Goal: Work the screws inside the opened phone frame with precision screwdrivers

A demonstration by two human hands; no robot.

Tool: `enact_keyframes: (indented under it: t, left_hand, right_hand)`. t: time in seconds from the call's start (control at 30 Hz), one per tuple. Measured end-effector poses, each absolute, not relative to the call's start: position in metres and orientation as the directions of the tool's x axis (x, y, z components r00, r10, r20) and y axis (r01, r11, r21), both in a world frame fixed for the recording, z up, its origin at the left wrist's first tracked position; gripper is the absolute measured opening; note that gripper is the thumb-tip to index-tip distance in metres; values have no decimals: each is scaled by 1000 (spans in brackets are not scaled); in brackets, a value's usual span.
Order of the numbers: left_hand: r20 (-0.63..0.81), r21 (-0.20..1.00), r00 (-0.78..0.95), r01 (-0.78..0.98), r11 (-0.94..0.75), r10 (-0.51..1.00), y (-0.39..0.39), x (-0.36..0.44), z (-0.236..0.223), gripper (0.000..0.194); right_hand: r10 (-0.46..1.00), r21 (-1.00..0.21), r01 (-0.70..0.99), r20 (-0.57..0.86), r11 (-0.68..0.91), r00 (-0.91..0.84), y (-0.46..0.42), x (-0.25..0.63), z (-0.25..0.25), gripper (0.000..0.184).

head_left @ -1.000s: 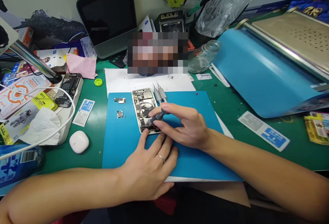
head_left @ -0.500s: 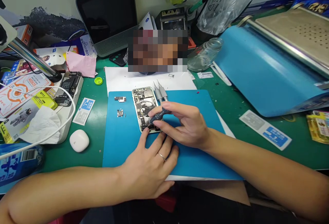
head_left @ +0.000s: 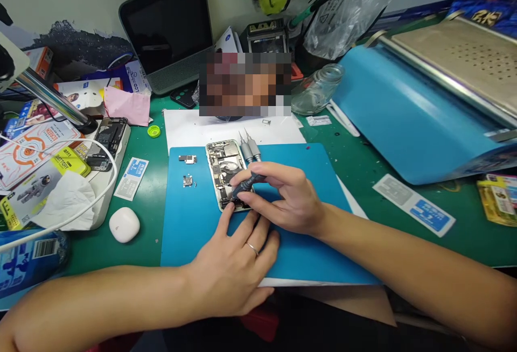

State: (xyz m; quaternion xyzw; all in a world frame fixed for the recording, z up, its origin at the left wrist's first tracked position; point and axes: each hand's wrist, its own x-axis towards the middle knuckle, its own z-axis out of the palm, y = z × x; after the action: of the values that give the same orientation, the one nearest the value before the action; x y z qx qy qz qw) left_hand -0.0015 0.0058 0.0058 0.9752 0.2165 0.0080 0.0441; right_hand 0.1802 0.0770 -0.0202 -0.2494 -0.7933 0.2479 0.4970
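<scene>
An opened phone (head_left: 220,171), its inner boards and parts exposed, lies on a blue mat (head_left: 186,228). My right hand (head_left: 291,198) pinches dark tweezers (head_left: 247,181) between thumb and fingers, their tip pointing down at the phone's lower end. With fingers spread, my left hand (head_left: 238,260) rests on the mat, its fingertips at the phone's bottom edge. Part of the phone's lower right is hidden behind my hands. Two grey screwdrivers (head_left: 251,150) lie against the phone's upper right. Left of it are a small metal part (head_left: 188,159) and another small part (head_left: 188,181) with tiny pieces.
White paper (head_left: 181,126) sticks out behind the mat. A white rounded case (head_left: 124,225) sits at left, near a white cable (head_left: 109,177). Another opened phone (head_left: 108,142) lies further back. A glass jar (head_left: 319,91) leans at the back; a blue-covered machine (head_left: 388,115) fills the right.
The whole view has shifted slightly. Both hands keep nearly the same place, and the tweezers stay over the phone's lower end.
</scene>
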Motion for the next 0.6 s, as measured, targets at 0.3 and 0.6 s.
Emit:
enact_keyframes:
  t: [0.3, 0.6]
  left_hand:
    - [7, 86, 902, 429, -899, 431, 5, -1, 4, 68]
    - [0, 93, 904, 427, -900, 429, 5, -2, 5, 68]
  right_hand:
    - [643, -644, 128, 685, 754, -343, 77, 179, -23, 64]
    - [692, -700, 116, 642, 705, -330, 77, 179, -22, 60]
